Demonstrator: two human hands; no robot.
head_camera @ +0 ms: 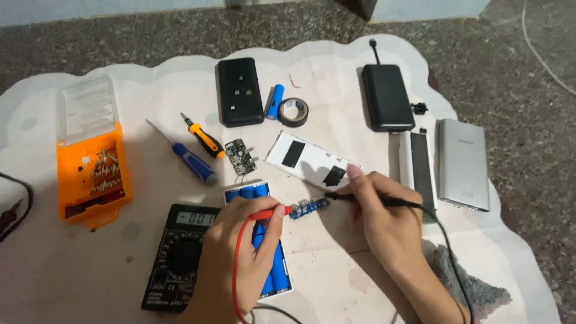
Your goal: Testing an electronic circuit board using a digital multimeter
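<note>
Your left hand (243, 240) pinches the red probe (270, 212), fingers closed round it. The probe runs almost level across the mat (324, 282), tip toward the right, touching the left end of the small blue circuit board (309, 207). Its red lead (236, 264) loops down toward the mat's near edge.

Your right hand (384, 222) grips the black probe (366, 200) pen-style, fingers closed. It also lies nearly level, tip toward the left, meeting the right end of the same board. The two probes face each other tip to tip.

The board sits near the mat's middle, long axis left to right, slightly raised at the right end. Just left of it lies the white battery tray (273, 288) with blue cells (246, 193), running from mid-mat toward the near edge, partly under your left hand.

The black meter (177, 258) lies beside the tray, toward the near-left. An orange tool case (93, 174) stands open by the left edge. Two screwdrivers (198, 150) lie slanted beyond the meter. Black tape roll (293, 111) sits toward the far edge.
</note>
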